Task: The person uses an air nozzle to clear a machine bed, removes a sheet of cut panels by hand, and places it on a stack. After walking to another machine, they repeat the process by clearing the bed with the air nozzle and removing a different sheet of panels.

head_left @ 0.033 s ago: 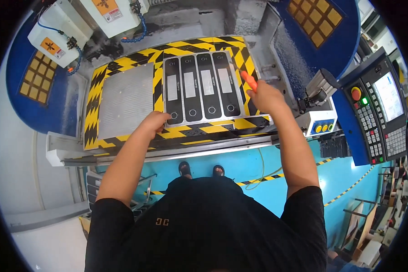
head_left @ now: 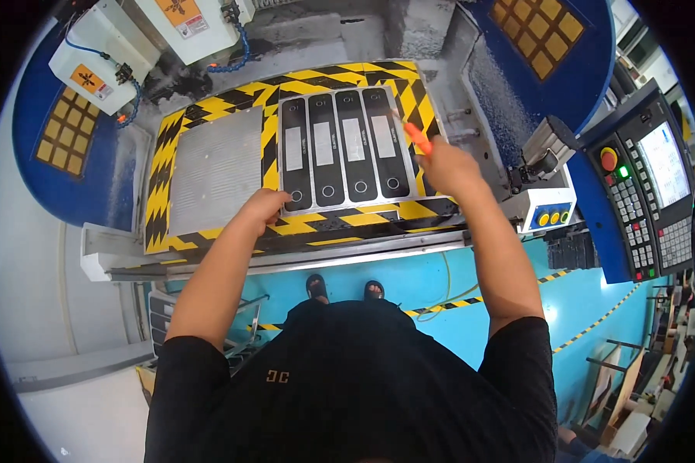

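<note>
Upper centre of the frame, four black panels (head_left: 323, 171) lie side by side on the machine bed, bordered by striped tape (head_left: 428, 116). The right hand (head_left: 449, 167) is closed round an orange-handled tool (head_left: 418, 139), its tip near the rightmost panel's upper right edge; contact is unclear. The left hand (head_left: 262, 210) rests bent fingers at the leftmost panel's lower corner; whether they grip, I cannot tell. The step looks like steadying and edge work; the next move seems to call for careful tip placement.
</note>
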The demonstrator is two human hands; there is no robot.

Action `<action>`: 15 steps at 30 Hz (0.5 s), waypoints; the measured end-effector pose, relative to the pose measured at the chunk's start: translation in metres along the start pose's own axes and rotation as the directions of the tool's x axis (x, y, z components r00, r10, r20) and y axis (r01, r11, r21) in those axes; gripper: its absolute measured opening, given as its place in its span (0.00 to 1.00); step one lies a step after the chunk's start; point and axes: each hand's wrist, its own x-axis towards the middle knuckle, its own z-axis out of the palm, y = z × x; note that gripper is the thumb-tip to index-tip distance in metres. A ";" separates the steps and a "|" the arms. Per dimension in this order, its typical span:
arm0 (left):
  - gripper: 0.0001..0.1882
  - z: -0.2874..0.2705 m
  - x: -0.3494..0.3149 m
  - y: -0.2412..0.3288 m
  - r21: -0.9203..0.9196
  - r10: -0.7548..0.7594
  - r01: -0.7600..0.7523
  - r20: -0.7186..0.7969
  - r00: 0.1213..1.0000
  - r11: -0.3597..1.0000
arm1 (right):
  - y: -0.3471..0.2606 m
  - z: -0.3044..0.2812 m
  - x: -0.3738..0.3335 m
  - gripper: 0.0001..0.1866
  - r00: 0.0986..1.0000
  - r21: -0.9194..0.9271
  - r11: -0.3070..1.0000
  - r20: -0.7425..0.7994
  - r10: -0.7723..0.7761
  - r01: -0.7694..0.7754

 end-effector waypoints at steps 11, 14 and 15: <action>0.09 0.008 0.016 -0.013 -0.113 -0.091 0.074 -0.158 0.983 0.991 | 0.056 -0.002 -0.009 0.22 0.998 0.119 0.992 -0.047 -0.038 0.043; 0.08 -0.002 0.023 -0.019 -0.242 -0.151 0.120 -0.112 0.982 0.963 | 0.063 -0.005 -0.046 0.20 0.991 0.009 0.991 0.009 -0.134 0.133; 0.08 -0.003 0.024 -0.022 -0.342 -0.185 0.153 -0.062 0.981 0.927 | 0.059 -0.005 -0.063 0.20 0.982 -0.021 0.983 0.044 -0.182 0.183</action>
